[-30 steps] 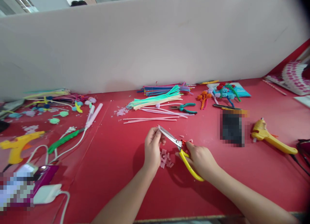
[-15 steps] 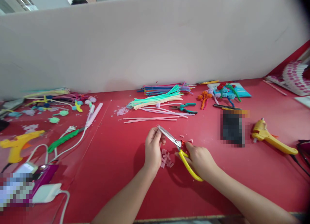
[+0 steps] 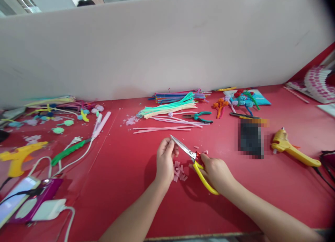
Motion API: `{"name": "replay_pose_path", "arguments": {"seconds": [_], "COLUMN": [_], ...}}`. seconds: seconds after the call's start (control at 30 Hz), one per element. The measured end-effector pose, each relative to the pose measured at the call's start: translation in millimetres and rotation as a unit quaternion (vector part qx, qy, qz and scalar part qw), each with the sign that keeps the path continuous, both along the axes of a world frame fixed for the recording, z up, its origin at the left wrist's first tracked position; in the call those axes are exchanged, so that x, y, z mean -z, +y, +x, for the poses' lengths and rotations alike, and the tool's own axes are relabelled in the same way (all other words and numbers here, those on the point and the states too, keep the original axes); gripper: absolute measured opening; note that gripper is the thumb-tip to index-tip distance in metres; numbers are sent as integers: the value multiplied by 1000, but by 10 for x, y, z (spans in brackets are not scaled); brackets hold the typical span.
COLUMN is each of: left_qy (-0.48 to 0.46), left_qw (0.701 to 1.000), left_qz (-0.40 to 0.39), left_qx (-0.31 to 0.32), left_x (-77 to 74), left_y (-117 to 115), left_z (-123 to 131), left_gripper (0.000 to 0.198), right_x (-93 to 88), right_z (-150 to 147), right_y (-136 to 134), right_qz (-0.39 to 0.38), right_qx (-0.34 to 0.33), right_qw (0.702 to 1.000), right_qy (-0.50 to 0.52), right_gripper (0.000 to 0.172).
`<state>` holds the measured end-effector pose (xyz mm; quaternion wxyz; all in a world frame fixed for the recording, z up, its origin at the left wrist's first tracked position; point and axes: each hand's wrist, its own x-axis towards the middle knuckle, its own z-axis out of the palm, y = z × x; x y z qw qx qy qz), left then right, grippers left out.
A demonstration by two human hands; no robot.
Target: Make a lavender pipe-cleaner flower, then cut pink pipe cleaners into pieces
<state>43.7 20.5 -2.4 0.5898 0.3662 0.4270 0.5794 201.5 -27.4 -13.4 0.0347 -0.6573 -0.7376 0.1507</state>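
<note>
In my right hand [image 3: 216, 174] are scissors [image 3: 184, 148] with yellow handles; the blades point up and to the left, close together. My left hand [image 3: 165, 161] is closed in a pinch at the blade tips, its thumb and forefinger pressed together. Whatever lies between those fingers is too small or hidden to make out. Beside the left wrist, below the blades, lies a small heap of short pink cut pieces [image 3: 179, 172]. A few more pink scraps [image 3: 206, 152] rest near the scissors' pivot.
Beyond my hands lie pink pipe cleaners [image 3: 163, 129], teal-handled pliers [image 3: 200, 116] and a green bundle of pipe cleaners [image 3: 172, 107]. Yellow glue guns stand at right [image 3: 294, 149] and left [image 3: 19, 156]. A green-handled tool [image 3: 69, 152], a pink straightener [image 3: 101, 125] and cords occupy the left.
</note>
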Motion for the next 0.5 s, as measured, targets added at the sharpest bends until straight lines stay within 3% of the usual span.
{"name": "replay_pose_path", "arguments": {"seconds": [0.17,0.3,0.5], "left_qy": [-8,-15,-20], "left_qw": [1000,999,998], "left_qz": [-5,-15,-35], "left_qx": [11,27,45], "left_x": [-27,-65,-76], "left_y": [-1,6,21], "left_z": [3,-3,-14], "left_gripper": [13,15,17], "right_x": [-18,-142,-377], "right_z": [16,61,96], "right_y": [39,97,270], "right_qz": [-2,2,-30], "right_qx": [11,41,51], "right_qw": [1000,998,974], "right_qy": [13,44,221], "right_gripper": [34,38,24]}}
